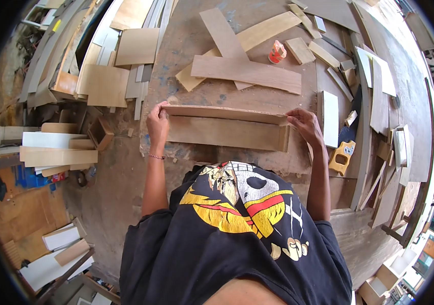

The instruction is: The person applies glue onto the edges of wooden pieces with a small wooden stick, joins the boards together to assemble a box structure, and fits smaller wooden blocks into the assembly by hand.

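A long, narrow wooden board (222, 112) spans the space between my two hands at the near edge of the worktable. My left hand (158, 123) pinches its left end, thumb and fingers closed at the corner. At the opposite end, the fingers of my right hand (306, 124) are closed on the right corner. Just below this board lies a second long wooden panel (222, 134), with a short upright end piece (283, 138) at its right. Whether the boards are joined is not clear.
Loose planks (247, 74) lie crossed farther up the worktable (176, 51), beside a red-and-white container (277, 52). A handsaw with a yellow handle (342, 158) and a white-faced board (330, 118) are on the right. Stacked panels (106, 85) stand left.
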Demonstrator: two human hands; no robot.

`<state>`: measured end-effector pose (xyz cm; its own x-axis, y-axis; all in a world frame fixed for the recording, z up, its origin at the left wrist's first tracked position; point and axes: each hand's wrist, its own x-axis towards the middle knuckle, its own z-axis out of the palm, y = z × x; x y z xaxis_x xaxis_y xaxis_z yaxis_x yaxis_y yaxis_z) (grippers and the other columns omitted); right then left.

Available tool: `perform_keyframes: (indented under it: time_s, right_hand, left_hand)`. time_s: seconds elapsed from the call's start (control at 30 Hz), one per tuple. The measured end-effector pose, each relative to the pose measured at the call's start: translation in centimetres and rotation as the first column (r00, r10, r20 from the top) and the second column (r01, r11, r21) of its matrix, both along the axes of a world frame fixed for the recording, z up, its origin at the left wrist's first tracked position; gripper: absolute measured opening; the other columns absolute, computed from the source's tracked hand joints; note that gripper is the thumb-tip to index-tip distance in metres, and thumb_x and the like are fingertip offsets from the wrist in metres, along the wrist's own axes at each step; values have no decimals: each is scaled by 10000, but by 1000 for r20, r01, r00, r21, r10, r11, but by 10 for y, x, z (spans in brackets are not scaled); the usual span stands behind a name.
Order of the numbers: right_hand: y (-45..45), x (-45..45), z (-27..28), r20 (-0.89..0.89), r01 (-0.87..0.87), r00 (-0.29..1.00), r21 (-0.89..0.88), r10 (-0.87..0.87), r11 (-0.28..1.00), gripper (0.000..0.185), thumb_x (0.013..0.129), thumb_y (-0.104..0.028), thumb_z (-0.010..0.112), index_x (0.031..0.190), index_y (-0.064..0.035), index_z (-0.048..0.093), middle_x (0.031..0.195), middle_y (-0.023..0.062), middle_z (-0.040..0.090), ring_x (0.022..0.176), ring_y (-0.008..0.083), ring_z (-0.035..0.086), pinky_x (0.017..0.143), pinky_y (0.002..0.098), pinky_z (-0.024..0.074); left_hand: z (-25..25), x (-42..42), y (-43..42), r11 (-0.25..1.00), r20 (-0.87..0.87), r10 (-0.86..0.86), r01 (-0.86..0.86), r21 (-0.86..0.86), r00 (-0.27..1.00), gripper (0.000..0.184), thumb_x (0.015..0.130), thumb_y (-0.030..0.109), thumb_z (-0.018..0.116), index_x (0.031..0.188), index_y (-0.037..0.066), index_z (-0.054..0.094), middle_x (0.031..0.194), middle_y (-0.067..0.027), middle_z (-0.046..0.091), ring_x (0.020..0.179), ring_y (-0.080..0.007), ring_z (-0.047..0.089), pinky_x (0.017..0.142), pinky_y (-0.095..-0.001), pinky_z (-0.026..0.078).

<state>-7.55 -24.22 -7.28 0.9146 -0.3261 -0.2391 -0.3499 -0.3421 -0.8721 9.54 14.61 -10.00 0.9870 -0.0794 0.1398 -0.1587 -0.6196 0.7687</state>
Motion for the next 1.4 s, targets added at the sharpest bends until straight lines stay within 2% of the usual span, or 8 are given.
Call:
perform_keyframes:
  time_s: [0.47, 0.7, 0.77, 0.8, 0.83, 0.9, 1.17, 1.4]
  right_hand:
    - [2, 7, -1, -17, -70, 998, -196, 68, 978, 158, 830, -145, 651, 926, -24, 684, 772, 55, 683, 723, 82, 607, 693, 256, 487]
    - [-23, 59, -20, 266, 82, 962, -65, -62, 995, 143, 838, -147, 647, 908, -30, 688, 696, 7, 658, 658, 35, 543, 620, 224, 443]
    - [-27, 74, 0, 151, 121, 984, -153, -98, 981, 188, 872, -211, 619, 921, -40, 678, 776, -27, 656, 706, 29, 558, 659, 211, 447]
    - [-21, 76, 17, 210, 152, 970, -116, -125, 981, 232, 865, -255, 628, 908, -32, 674, 749, -15, 647, 650, 36, 552, 602, 209, 443]
    - [-22, 80, 21, 216, 157, 968, -118, -129, 981, 232, 865, -255, 628, 908, -32, 674, 749, -15, 647, 650, 36, 552, 602, 209, 443]
    - [-25, 89, 27, 180, 196, 962, 62, -204, 979, 192, 833, -208, 653, 852, -21, 691, 619, -3, 603, 552, 64, 513, 516, 228, 413]
    - [-21, 82, 18, 62, 55, 996, 126, -63, 990, 199, 854, -193, 634, 874, 2, 671, 694, 23, 633, 566, 76, 564, 520, 242, 480]
    - [-26, 73, 7, 5, 72, 997, 192, -74, 979, 203, 867, -184, 619, 908, 9, 665, 729, 34, 642, 626, 91, 591, 573, 255, 510]
  left_hand:
    - [6, -1, 0, 1000, -3, -14, 14, -15, 1000, 173, 868, 7, 502, 979, 4, 635, 922, -143, 666, 846, -255, 638, 751, -310, 479]
    - [9, 46, 2, 984, 26, -89, 92, -153, 996, 168, 871, 14, 516, 985, 0, 638, 875, -87, 663, 795, -160, 608, 732, -285, 468]
    - [10, 59, 6, 935, 2, -133, 126, -332, 991, 168, 887, 32, 517, 1002, -13, 631, 897, -37, 650, 806, -124, 596, 719, -255, 459]
    - [18, 62, 6, 870, -93, -171, 107, -480, 981, 187, 896, 61, 530, 1046, -12, 616, 911, -13, 633, 791, -96, 594, 694, -229, 463]
    - [26, 62, 6, 869, -87, -176, 113, -482, 981, 187, 896, 61, 530, 1046, -12, 616, 911, -13, 633, 791, -96, 594, 694, -229, 463]
    - [40, 63, 9, 809, -283, -209, 3, -588, 936, 223, 896, 85, 543, 1094, -2, 598, 911, -25, 637, 766, -79, 596, 672, -223, 478]
    - [33, 71, 25, 794, -355, -237, -30, -608, 904, 184, 866, 114, 596, 1020, 25, 643, 854, -15, 649, 712, -84, 606, 654, -232, 489]
    - [38, 68, 10, 793, -370, -245, -34, -608, 896, 172, 856, 119, 608, 984, 19, 661, 807, -13, 654, 664, -84, 603, 630, -235, 486]
